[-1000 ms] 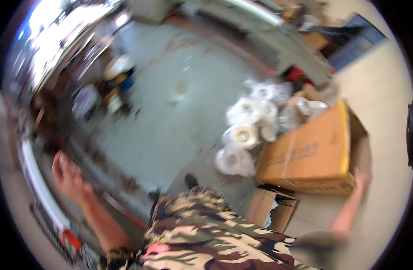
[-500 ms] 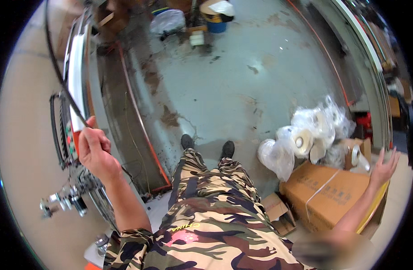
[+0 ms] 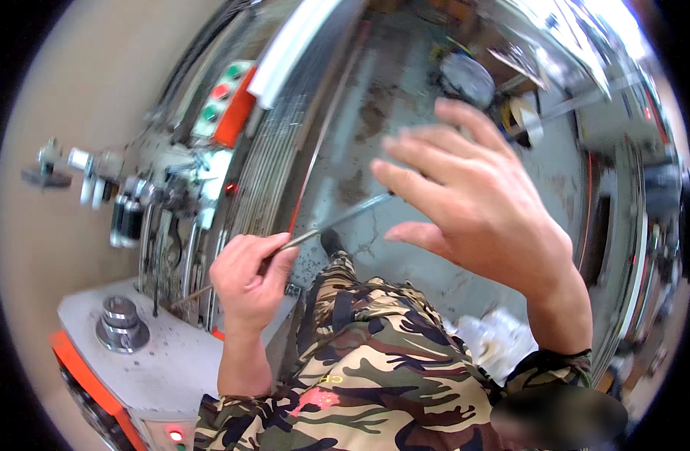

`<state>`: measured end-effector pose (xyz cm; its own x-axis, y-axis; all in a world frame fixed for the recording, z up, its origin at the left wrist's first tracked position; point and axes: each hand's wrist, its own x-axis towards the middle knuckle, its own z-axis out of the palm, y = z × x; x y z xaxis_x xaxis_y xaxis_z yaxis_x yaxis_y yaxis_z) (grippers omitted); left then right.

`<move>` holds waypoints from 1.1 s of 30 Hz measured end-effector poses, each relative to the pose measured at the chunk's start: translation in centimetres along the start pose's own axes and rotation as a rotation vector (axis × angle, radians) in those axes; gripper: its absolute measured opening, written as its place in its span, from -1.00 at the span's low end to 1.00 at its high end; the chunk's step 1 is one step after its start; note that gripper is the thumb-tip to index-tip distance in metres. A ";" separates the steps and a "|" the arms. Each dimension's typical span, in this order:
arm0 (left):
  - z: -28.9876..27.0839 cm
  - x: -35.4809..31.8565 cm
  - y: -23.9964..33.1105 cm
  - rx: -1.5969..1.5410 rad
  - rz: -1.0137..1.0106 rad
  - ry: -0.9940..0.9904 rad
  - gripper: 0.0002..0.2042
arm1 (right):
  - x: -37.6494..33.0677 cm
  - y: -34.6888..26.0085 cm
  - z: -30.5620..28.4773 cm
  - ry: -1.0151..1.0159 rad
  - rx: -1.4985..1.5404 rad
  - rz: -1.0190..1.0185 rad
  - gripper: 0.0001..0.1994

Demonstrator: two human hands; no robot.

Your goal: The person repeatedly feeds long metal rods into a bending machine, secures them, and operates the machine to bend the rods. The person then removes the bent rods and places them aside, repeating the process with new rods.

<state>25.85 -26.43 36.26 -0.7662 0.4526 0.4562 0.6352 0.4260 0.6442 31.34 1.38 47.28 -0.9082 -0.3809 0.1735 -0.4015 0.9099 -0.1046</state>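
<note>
My left hand [image 3: 249, 282] is closed around a thin, long rod [image 3: 352, 213], pinched between thumb and fingers. From that grip the rod slants up and to the right over the floor, and its far part blurs near the fingers of my right hand. My right hand [image 3: 480, 199] is raised in front of me at centre right. Its fingers are spread, slightly smeared by motion, and nothing is held in them. Whether the fingertips touch the rod cannot be made out.
Left of me stands a machine with a grey top [image 3: 172, 346], a round metal fitting [image 3: 122, 325] and an orange box with red and green buttons [image 3: 223, 98]. Long rails run away beside it. Plastic-wrapped bundles [image 3: 495, 342] lie at my right.
My view has turned left, toward the machine. My right hand has come from the far right, by the cardboard box, to in front of me. My left hand still grips the rod, now slanting rightward.
</note>
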 end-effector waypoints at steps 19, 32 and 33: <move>-12.6 -4.1 -9.7 0.256 -0.622 0.352 -0.51 | 27.4 -6.5 12.7 -0.401 0.238 -0.625 -0.78; -5.9 8.9 -27.6 0.952 -1.084 0.693 -0.75 | 35.7 0.9 18.9 -0.487 0.325 -0.875 -0.70; -5.6 9.3 -27.7 0.995 -1.107 0.739 -0.74 | 35.9 1.9 19.3 -0.519 0.329 -0.873 -0.74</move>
<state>0.59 -38.40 26.15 -0.5525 -0.7105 0.4358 -0.6248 0.6991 0.3477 -4.29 -13.71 34.46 -0.1985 -0.9734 -0.1140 -0.8790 0.2283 -0.4186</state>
